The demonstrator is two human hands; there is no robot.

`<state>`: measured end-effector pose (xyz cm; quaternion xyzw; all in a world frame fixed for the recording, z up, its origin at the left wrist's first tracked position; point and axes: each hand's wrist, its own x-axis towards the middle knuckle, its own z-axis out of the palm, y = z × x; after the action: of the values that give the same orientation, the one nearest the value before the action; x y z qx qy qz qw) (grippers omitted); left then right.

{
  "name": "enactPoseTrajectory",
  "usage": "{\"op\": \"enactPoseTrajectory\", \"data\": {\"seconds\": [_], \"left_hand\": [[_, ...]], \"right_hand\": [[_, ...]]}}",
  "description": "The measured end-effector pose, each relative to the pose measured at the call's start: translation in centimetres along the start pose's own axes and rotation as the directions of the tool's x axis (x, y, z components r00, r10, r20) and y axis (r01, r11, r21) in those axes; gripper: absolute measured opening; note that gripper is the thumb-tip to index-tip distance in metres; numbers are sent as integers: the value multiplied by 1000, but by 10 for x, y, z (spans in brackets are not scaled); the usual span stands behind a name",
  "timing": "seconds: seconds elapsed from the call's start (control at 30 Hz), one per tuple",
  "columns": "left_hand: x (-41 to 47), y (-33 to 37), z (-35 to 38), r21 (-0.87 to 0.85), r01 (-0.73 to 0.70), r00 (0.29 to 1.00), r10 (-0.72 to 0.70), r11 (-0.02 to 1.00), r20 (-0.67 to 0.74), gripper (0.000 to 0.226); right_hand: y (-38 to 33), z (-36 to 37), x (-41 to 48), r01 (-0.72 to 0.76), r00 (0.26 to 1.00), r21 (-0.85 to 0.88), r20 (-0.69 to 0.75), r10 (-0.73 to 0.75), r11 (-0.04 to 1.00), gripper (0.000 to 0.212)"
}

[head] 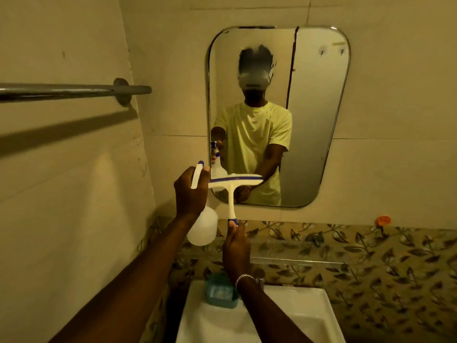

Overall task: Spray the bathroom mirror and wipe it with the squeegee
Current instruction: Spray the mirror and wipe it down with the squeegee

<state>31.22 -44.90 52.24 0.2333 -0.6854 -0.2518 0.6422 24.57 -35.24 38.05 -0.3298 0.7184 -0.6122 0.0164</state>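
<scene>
The left hand [191, 191] is closed around the neck of a white spray bottle [202, 229], whose body hangs below the fingers. The right hand [236, 246] grips the blue end of the squeegee [232, 194] handle; its blade lies level above the fingertips, at the lower left part of the mirror [314, 120]. Below the wrists is a white sink [309, 300].

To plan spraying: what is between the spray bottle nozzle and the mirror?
In the head view, the squeegee blade lies between the spray bottle nozzle and the mirror.
</scene>
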Motion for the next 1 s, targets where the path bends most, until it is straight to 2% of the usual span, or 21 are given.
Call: {"op": "enactPoseTrajectory", "data": {"seconds": [0.17, 0.37, 0.47, 0.67, 0.8, 1.0], "left_hand": [[-4, -5, -1, 11, 23, 1000, -23, 1000, -6, 25], [-12, 0, 1, -7, 38, 999, -38, 999, 4, 23], [-12, 7, 5, -28, 33, 999, -33, 999, 3, 27], [-12, 7, 33, -34, 18, 998, -16, 999, 55, 25], [-20, 19, 63, -98, 34, 994, -24, 995, 108, 26], [-42, 49, 121, -184, 27, 978, 12, 983, 208, 25]], "right_hand": [[31, -8, -33, -135, 990, 15, 40, 134, 991, 27], [44, -23, -39, -276, 959, 117, 98, 265, 954, 29], [40, -35, -36, -297, 954, 155, 86, 286, 942, 28], [21, -83, -10, -170, 977, 179, -102, 190, 969, 44], [9, -125, 13, -40, 978, 183, -193, 76, 982, 43], [12, -182, 37, 34, 956, 169, -292, 17, 985, 36]]}}
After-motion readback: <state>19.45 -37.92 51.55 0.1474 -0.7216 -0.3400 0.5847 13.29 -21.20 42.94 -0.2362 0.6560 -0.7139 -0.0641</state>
